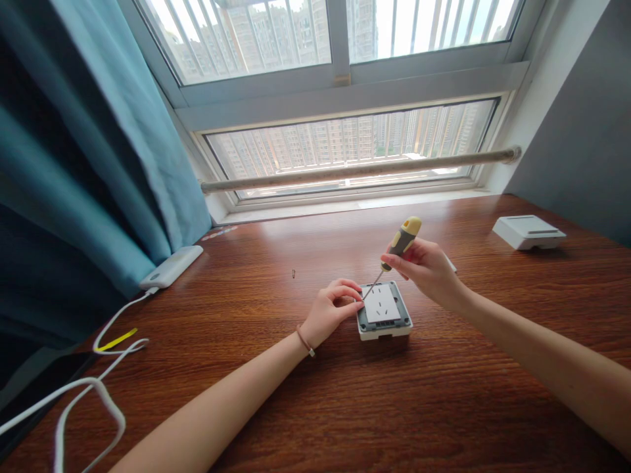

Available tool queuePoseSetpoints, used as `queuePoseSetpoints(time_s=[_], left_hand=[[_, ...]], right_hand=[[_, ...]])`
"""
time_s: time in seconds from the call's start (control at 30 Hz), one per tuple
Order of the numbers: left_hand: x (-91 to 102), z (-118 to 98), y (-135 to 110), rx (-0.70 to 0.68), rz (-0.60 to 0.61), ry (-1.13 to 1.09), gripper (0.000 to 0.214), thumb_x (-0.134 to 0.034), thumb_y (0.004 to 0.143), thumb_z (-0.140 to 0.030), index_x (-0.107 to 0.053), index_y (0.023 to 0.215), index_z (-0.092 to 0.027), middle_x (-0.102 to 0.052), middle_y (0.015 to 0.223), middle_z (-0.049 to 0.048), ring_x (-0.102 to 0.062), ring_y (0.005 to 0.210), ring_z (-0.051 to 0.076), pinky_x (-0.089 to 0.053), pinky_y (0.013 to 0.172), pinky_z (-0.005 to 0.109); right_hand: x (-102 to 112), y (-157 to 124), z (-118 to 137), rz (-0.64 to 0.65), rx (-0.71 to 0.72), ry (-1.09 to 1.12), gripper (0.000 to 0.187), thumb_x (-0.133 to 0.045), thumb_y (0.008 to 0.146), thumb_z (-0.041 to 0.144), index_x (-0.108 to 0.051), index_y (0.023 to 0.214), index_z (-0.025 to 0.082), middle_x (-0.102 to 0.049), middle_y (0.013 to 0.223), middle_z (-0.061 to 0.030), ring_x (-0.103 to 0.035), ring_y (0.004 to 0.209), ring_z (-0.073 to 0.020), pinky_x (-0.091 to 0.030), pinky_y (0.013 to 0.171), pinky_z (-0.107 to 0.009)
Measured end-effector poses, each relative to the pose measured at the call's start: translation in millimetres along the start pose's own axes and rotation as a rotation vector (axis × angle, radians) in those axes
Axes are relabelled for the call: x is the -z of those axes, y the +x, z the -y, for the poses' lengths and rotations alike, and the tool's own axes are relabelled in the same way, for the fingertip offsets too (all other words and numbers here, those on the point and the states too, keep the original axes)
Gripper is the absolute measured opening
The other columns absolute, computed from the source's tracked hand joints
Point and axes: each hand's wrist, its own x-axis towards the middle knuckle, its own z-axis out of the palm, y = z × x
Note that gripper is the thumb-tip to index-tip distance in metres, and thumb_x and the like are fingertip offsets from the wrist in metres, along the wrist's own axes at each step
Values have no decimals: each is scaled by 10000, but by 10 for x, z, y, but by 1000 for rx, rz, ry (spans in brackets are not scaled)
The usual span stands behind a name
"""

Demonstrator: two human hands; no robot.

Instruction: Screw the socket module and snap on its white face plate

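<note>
Bright daylight comes through a large window point(340, 72) with vertical bars outside and tall buildings beyond; a pale horizontal rail point(359, 172) crosses its lower pane. Blue curtains point(98, 131) hang on the left. Below the window spreads a reddish-brown wood-grain table point(394, 407), seen from the wearer's own viewpoint, with both bare forearms reaching in.

Near the middle of the table, a square electrical socket point(382, 303) lies flat, its slotted white face up, with a grey frame around it and a white base beneath. It sits between the hands. The left hand point(332, 309), with a thin bracelet point(305, 343) at the wrist, comes from the left; thumb and forefinger are close together at the socket's left edge, by the screwdriver's tip. Whether they pinch anything small cannot be told. The right hand point(426, 269) is above and to the right of the socket, fingers closed around the yellow-and-grey handle of the screwdriver point(397, 246), whose shaft slants down to the socket's left side.

At the far right rests a white box point(528, 231). On the left, beside the curtains, a white device point(172, 266) joins a white cable point(116, 315), near a yellow strip point(118, 339).
</note>
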Motion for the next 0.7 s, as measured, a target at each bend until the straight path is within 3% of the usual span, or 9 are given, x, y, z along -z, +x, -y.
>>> queuePoseSetpoints(time_s=[0.57,0.7], left_hand=[[-4,-3,4,-12,17,-2,90,-646,741,-236,-651,735,-147,-569,965,73,-546,933,179,-424,843,290],[2,3,7,-14,18,7,96,-647,740,-245,-651,737,-149,-571,970,74,-545,952,188,-422,861,298]], right_hand=[[8,-19,-20,34,17,-99,232,-640,768,359,-580,730,139,-486,545,31,-380,472,-68,-305,434,-225],[2,-16,-12,39,8,-66,211,-643,767,346,-585,734,145,-525,592,12,-435,505,-83,-355,458,-234]])
